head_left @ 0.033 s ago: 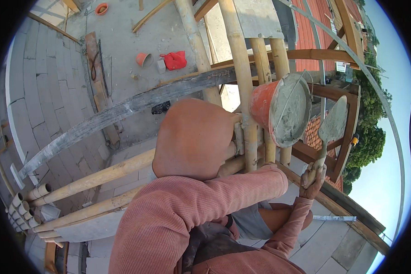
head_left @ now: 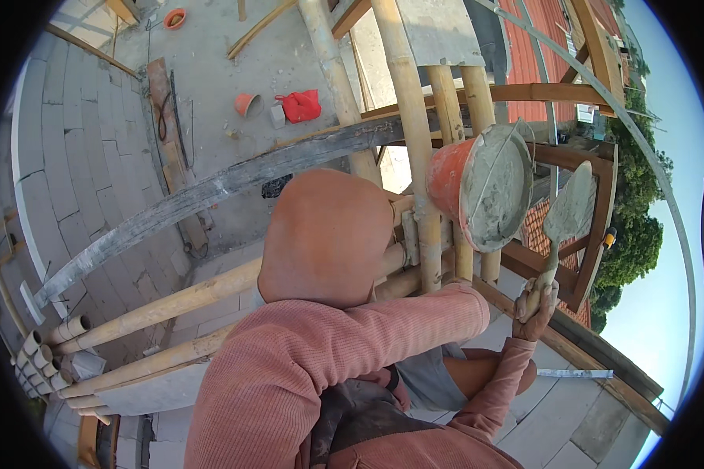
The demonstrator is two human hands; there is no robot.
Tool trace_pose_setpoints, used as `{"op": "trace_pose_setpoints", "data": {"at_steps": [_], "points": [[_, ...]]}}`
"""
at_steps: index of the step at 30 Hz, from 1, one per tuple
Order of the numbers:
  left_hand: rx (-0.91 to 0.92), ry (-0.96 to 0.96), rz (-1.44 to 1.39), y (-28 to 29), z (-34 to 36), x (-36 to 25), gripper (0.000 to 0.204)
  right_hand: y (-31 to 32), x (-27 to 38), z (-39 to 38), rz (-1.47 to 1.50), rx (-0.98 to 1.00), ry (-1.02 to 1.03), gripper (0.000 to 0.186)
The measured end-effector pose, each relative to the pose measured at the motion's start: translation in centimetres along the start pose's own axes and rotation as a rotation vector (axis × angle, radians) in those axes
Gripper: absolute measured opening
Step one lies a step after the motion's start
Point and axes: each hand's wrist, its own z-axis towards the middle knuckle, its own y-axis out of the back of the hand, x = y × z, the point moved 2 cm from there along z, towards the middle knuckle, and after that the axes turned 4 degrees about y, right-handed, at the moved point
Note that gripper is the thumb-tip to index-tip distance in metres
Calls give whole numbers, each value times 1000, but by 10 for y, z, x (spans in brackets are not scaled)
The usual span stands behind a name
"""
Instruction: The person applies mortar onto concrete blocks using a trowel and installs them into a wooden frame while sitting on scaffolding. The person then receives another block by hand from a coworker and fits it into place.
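Observation:
My right hand [head_left: 536, 311] is closed round the handle of a mortar-smeared trowel [head_left: 569, 205]. The blade points up and away, just right of an orange bucket [head_left: 448, 180] of wet grey mortar [head_left: 494, 195]. The bucket sits by upright bamboo poles, and its wire handle stretches across the opening. My left arm, in a pink sleeve [head_left: 399, 320], reaches across to the right. Its cuff ends below the bucket, and the left hand's fingers are hidden there. A bare knee [head_left: 328, 234] rises beyond the sleeve.
Bamboo poles [head_left: 172, 305] run to the left, under a curved grey beam [head_left: 211, 184]. Below lies a concrete floor [head_left: 211, 47] with a small orange bucket [head_left: 248, 105] and a red bag [head_left: 300, 106]. Light block walls [head_left: 78, 156] stand left. Timber framing [head_left: 598, 227] borders the right.
The trowel blade and the bent knee have shifted very slightly left. The right hand keeps its grip, and the bucket stays in place.

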Motion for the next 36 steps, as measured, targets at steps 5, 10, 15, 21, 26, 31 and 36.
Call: {"op": "trace_pose_setpoints", "data": {"at_steps": [5,10,15,21,26,31,36], "points": [[64,58,-25,-32,-7,12,31,-15,-2,-9,-17,-39,-8,24],[145,104,7,-53,-9,17,32,-12,-2,-13,-138,-159,-71,21],[217,146,51,-66,-7,20,32,-23,11,-16,-77,-229,-109,21],[273,207,64,-80,-10,28,33,-25,25,-14,-63,-95,-105,35],[309,251,128,-91,3,35,33,-15,10,-10,-147,-79,-44,35],[241,236,56,-103,4,47,34,-18,15,-10,-57,-91,-147,33],[374,297,113,-93,5,47,50,-14,17,-9,-34,-98,-139,32]]}}
